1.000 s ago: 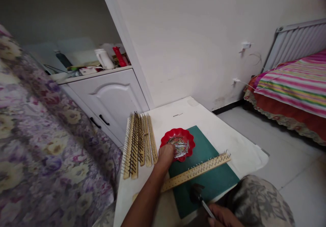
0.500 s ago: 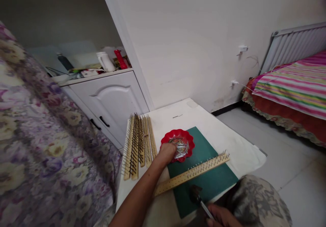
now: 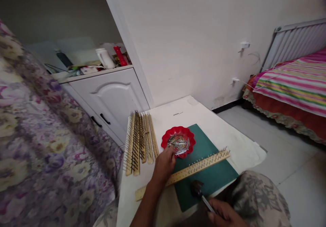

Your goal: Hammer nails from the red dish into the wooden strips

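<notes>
My left hand [image 3: 164, 166] hovers just below the red scalloped dish [image 3: 189, 138] of metal nails [image 3: 179, 143]; its fingers are curled together near the dish's near rim, and what they pinch is too small to name. A long wooden strip [image 3: 196, 167] studded with nails along its right part lies diagonally across the green mat [image 3: 211, 177]. My right hand [image 3: 224, 215] grips a small hammer [image 3: 200, 193] at the bottom, its dark head resting on the mat's near edge.
Several finished nail-studded wooden strips [image 3: 139, 142] lie stacked at the left of the white table [image 3: 229, 142]. A floral sofa [image 3: 46, 135] stands to the left, a white cabinet [image 3: 109, 98] behind, a striped bed [image 3: 292, 88] and radiator to the right. My patterned knee [image 3: 259, 196] is at the table's near corner.
My left hand has drawn back out of the red dish toward me, now sitting over the wooden strip's left part. The right hand and hammer shifted slightly.
</notes>
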A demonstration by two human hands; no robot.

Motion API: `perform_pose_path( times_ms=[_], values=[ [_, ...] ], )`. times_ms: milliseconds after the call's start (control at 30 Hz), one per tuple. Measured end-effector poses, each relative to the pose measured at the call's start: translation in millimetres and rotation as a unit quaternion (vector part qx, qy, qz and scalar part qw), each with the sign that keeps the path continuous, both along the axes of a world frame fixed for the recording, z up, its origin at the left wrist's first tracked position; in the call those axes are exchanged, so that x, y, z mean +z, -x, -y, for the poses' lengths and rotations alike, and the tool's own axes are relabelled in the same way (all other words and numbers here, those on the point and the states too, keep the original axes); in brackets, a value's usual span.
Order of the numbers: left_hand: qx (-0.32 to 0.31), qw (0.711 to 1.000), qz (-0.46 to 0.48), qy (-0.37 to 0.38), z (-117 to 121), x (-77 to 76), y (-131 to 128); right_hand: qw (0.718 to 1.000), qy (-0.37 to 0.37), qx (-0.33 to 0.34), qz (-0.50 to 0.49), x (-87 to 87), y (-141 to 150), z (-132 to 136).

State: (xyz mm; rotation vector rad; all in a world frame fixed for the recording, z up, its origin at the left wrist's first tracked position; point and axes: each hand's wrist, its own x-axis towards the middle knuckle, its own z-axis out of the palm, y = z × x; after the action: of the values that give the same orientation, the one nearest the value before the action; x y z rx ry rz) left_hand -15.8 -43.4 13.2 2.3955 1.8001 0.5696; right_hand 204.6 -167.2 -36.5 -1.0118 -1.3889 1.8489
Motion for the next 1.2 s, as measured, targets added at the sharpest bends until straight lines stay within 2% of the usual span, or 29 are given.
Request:
perform_pose_path(
  times_ms=[167, 267, 367, 467, 633, 733, 833, 967, 1133, 1200],
  values=[
    [0.021, 0.994, 0.1, 0.045, 36, -26.1, -4, 1.0, 0.014, -0.021, 0.002, -7.3, 1, 3],
    [0.021, 0.988, 0.142, 0.064, 47, -31.8, -8, 0.999, 0.025, -0.028, -0.012, -9.3, 2, 5],
    [0.037, 0.982, 0.174, 0.069, 47, -29.3, -11, 0.999, 0.031, -0.024, -0.021, -6.5, 2, 5],
    [0.048, 0.979, 0.19, 0.055, 36, -20.7, -12, 0.999, 0.026, -0.014, -0.021, -3.4, 2, 3],
    [0.062, 0.986, 0.157, -0.009, 9, -2.4, -13, 1.0, 0.019, -0.02, -0.015, -3.5, 2, 4],
    [0.07, 0.99, 0.124, -0.025, 4, -1.3, -13, 0.999, 0.026, -0.029, -0.016, -5.2, 2, 5],
    [0.066, 0.992, 0.106, -0.014, 12, -8.3, -14, 0.998, 0.041, -0.036, -0.021, -5.9, 2, 6],
    [0.037, 0.994, 0.102, 0.033, 34, -17.9, -18, 0.999, 0.042, -0.023, -0.018, -3.0, 1, 5],
    [0.035, 0.993, 0.094, 0.063, 54, -22.4, -23, 0.999, 0.048, 0.005, -0.024, 0.3, 1, 4],
    [0.035, 0.993, 0.091, 0.07, 57, -22.5, -23, 0.998, 0.053, -0.007, -0.028, -0.2, 1, 5]
  ],
)
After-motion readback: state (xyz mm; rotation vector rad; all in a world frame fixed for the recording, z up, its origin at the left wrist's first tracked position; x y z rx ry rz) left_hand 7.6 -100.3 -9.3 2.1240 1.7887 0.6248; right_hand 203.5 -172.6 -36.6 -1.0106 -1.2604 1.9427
